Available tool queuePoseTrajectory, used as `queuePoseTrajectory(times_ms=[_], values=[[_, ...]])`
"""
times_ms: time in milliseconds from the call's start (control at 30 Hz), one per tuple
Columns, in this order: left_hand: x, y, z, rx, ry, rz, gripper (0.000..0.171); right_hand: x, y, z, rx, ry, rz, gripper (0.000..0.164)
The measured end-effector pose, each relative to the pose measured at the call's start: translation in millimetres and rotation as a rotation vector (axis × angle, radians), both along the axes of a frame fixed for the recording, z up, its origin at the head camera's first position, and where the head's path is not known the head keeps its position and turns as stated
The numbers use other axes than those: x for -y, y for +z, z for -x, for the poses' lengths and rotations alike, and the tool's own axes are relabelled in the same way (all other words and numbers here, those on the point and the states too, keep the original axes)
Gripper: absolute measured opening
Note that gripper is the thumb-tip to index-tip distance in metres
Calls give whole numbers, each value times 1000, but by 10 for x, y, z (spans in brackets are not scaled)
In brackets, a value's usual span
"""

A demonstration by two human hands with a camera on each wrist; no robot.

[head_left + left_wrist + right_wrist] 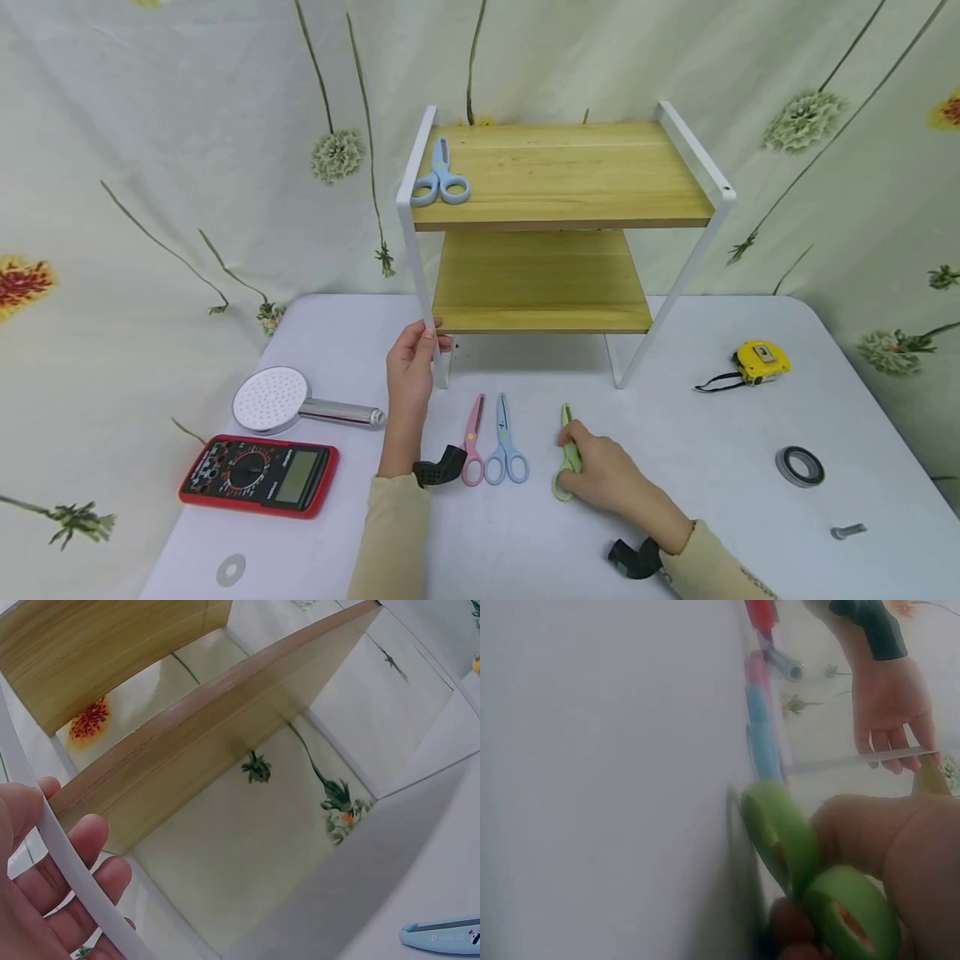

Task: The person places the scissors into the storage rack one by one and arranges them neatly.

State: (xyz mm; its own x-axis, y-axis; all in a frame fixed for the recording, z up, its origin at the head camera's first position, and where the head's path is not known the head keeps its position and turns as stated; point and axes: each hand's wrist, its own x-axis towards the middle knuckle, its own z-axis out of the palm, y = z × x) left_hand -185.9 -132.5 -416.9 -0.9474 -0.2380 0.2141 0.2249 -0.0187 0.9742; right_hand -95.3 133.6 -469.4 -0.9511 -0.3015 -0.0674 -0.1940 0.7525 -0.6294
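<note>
Head view: the right hand (609, 473), lower centre, pinches light-green plastic scissors (572, 459) at the white counter (675, 433); the left hand (411, 367) grips a white-framed wooden shelf (562, 179) left of centre, where a tug might tilt it, sliding off the pale-blue plastic scissors (441, 172) at upper left

- Head view: bright light on the surface (525, 542), faint shadow under the rack (543, 287).
- Left wrist view: dimmer, grey shadow lower right.
- Right wrist view: hazy, green scissors (802, 847) blurred (shadow, bottom centre).
</note>
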Motion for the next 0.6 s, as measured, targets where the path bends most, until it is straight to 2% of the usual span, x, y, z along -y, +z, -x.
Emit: queuePoseTrajectory(times_ms=[267, 600], values=[[0, 0, 14, 1, 1, -2, 28, -69, -4, 27, -22, 130, 116, 11], [4, -3, 11, 1, -6, -10, 28, -121, 4, 82, 74, 167, 198, 4]])
